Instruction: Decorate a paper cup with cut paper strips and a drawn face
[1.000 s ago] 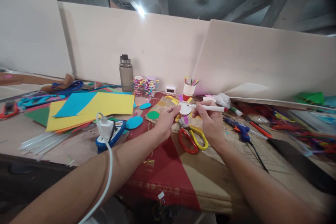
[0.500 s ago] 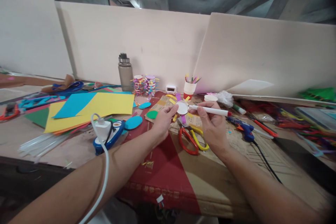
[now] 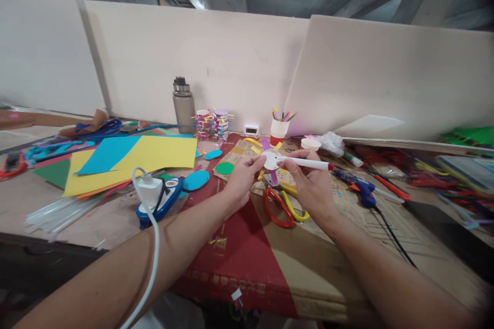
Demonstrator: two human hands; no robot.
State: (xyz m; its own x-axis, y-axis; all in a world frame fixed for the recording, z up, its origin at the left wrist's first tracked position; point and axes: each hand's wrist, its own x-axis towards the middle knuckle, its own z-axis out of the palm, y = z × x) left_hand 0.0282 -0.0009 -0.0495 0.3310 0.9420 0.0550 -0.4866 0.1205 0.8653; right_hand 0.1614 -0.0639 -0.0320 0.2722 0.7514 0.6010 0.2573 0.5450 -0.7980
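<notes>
A: Where do we have the white disc (image 3: pixel 270 161)?

B: In front of us, near the middle of the desk (image 3: pixel 116 221), above some cardboard. Our left hand (image 3: pixel 241 182) pinches it at its left edge, the thumb lying on its face. Purple and yellow strips stick out around it.

A: And our right hand (image 3: pixel 312 182)?

B: It is closed around a white marker (image 3: pixel 309 163). We grip it with the tip pointing left and the red end pointing right. The tip is at the right part of the disc's face, but we cannot tell whether it touches.

A: What do we see just below the disc?

B: The scissors (image 3: pixel 285 201), between our forearms, with their red and yellow handles toward us.

A: And on our left?

B: A green disc (image 3: pixel 224 168) lies just beside our left hand. A blue disc (image 3: pixel 196 180) lies farther out, next to the power strip (image 3: pixel 175 193). Beyond them we have the coloured sheets (image 3: pixel 158 153), overlapping.

A: On our right?

B: A blue glue gun (image 3: pixel 365 194), its black cord running toward us.

A: What stands at the back?

B: From left to right, we see a bottle (image 3: pixel 183 110), two stacks with strips poking out, a small white clock (image 3: pixel 251 130) and a cup (image 3: pixel 278 129) of pencils.
</notes>
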